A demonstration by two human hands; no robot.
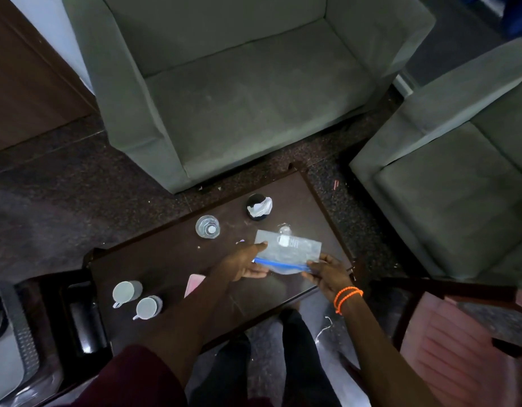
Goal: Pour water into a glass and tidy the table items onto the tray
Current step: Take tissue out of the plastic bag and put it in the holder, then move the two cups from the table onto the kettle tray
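A clear zip bag with a blue seal strip is held over the dark table. My left hand grips its left end and my right hand, with orange bands on the wrist, pinches its right end. A clear water bottle stands upright at the table's far side. A small glass shows just beyond the bag. Two grey mugs stand at the table's near left. A pink flat item lies partly under my left forearm.
A black cup with crumpled white paper stands at the far edge of the table. Grey sofas flank the table at the back and right. A reddish wooden chair stands at the near right, a grey bin at the near left.
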